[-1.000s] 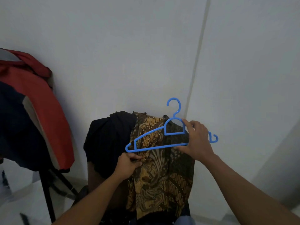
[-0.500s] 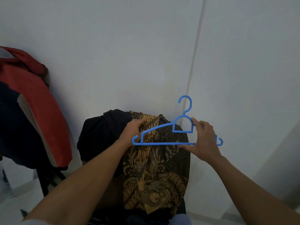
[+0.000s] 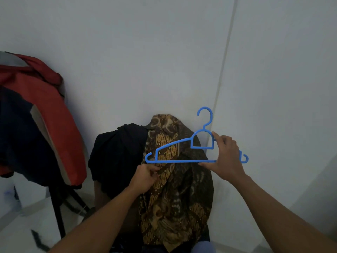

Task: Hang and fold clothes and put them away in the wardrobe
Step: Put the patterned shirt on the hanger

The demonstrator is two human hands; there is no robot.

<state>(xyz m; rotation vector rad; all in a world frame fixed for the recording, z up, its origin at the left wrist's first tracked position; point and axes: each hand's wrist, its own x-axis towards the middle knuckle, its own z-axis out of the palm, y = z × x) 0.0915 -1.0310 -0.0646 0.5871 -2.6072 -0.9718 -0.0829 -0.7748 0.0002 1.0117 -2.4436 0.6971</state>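
while the head view is taken in, a blue hanger is seen held level with its hook pointing up, in front of the pale wall. its right half is gripped by the right hand, thumb under the bottom bar, fingers curled over the sloping shoulder. behind the hanger's left half, a brown batik shirt is draped beside a black garment; what they are draped over cannot be told. the shirt's front edge is pinched by the left hand, fingers closed on the fabric just below the hanger's left tip. off to the left, a red and navy jacket is slung over a black stand.
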